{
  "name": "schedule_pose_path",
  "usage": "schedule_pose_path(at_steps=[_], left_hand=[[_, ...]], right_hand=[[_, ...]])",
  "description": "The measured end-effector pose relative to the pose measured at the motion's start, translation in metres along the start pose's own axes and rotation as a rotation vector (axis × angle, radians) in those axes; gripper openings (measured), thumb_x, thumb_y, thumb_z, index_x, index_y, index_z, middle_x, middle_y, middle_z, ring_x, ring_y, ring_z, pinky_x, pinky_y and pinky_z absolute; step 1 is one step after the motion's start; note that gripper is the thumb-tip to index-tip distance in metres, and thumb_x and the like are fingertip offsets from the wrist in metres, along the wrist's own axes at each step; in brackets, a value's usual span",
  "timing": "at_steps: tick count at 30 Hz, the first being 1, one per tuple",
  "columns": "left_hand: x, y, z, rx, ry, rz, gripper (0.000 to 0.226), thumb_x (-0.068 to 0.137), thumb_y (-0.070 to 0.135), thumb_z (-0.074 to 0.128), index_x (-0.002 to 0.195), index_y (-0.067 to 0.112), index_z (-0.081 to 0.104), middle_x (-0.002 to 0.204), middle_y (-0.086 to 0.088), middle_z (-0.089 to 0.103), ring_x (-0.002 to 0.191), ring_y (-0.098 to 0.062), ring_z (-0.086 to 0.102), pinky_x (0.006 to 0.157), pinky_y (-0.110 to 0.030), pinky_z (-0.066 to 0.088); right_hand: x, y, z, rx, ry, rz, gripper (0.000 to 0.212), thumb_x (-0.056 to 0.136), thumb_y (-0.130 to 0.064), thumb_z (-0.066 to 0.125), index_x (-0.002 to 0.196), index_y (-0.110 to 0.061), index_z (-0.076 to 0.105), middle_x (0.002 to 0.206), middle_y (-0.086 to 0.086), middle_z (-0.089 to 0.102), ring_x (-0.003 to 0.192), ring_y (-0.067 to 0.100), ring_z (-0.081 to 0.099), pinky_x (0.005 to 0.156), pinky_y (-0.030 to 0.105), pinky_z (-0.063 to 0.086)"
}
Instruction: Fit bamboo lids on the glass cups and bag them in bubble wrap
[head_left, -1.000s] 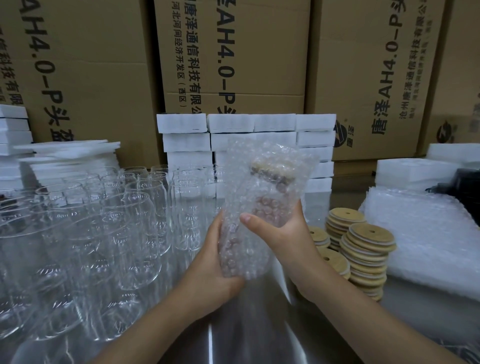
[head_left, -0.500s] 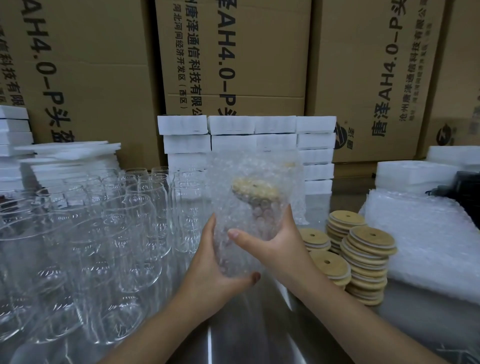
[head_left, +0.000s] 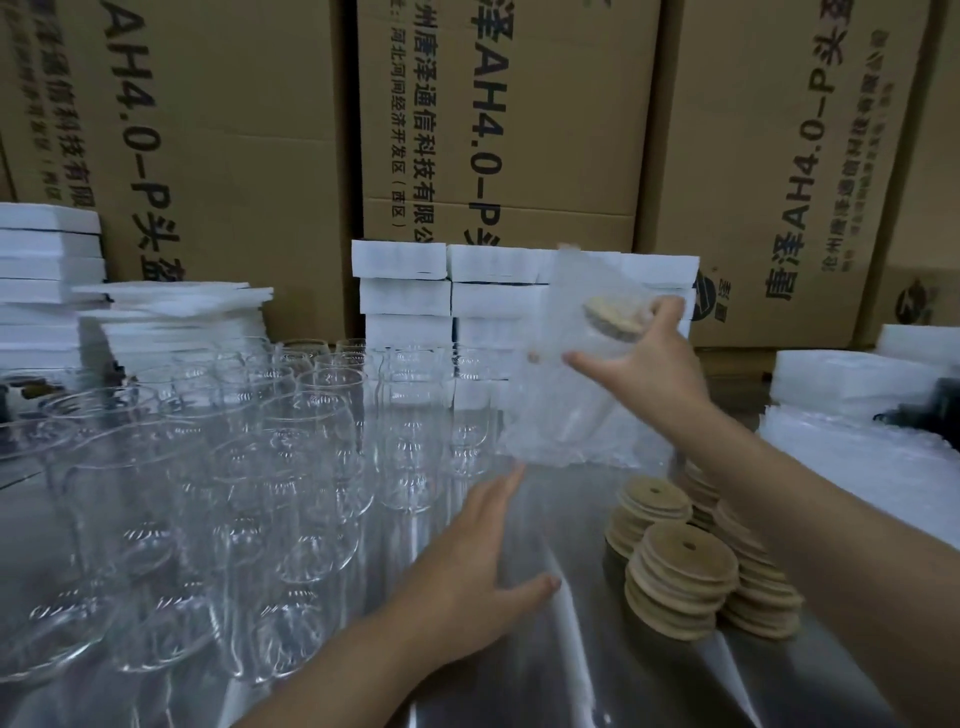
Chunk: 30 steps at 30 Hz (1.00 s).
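My right hand (head_left: 644, 374) grips the bubble bag (head_left: 566, 395), thumb in front and fingers behind. The bag is tilted in the air above the table (head_left: 545, 649), before the white foam blocks (head_left: 405, 291). The lidded cup (head_left: 597, 364) shows blurry through it. My left hand (head_left: 478, 561) is flat with straight fingers and holds nothing, just beside the empty glasses (head_left: 260, 467). Stacks of lids (head_left: 680, 577) stand near my right forearm.

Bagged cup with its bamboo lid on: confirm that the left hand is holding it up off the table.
Not quite. In the head view it is the right hand that holds the bagged cup up off the table, fingers around its lidded end. The left hand is open and holds nothing.
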<state>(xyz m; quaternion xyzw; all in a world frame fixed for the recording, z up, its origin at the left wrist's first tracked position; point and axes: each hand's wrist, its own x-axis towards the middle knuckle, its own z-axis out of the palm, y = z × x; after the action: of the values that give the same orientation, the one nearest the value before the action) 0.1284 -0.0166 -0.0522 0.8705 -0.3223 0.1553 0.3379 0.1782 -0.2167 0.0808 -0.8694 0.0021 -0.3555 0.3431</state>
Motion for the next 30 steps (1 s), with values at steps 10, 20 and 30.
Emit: schedule_pose_path(at_steps=[10,20,30], left_hand=[[-0.001,-0.004,-0.002,0.095,-0.103,0.042,0.068,0.087,0.049,0.060,0.146,0.044,0.024,0.137,0.024,0.039,0.114,0.008,0.044,0.090,-0.009,0.033],[0.000,-0.001,-0.005,0.114,-0.174,0.012,0.047,0.088,0.043,0.062,0.133,0.036,0.052,0.119,0.014,0.062,0.107,0.001,0.054,0.090,-0.011,0.037],[0.000,-0.001,-0.005,0.113,-0.169,0.022,0.038,0.086,0.038,0.062,0.123,0.033,0.060,0.108,0.012,0.069,0.099,-0.002,0.058,0.082,-0.012,0.040]], right_hand=[[0.022,0.068,0.004,-0.201,-0.129,0.252,0.089,0.079,-0.039,0.076,0.139,-0.001,0.022,0.128,0.019,0.049,0.106,0.036,0.055,0.072,0.040,0.048],[0.011,0.059,0.014,-0.511,-0.162,0.239,0.078,0.090,-0.049,0.054,0.149,-0.017,0.015,0.157,0.013,0.011,0.142,0.037,0.016,0.114,0.056,0.014],[-0.027,-0.069,0.065,-0.129,-0.459,-0.447,0.064,0.088,-0.027,0.058,0.146,-0.026,0.031,0.151,0.001,0.029,0.137,0.020,0.031,0.109,0.039,0.033]])
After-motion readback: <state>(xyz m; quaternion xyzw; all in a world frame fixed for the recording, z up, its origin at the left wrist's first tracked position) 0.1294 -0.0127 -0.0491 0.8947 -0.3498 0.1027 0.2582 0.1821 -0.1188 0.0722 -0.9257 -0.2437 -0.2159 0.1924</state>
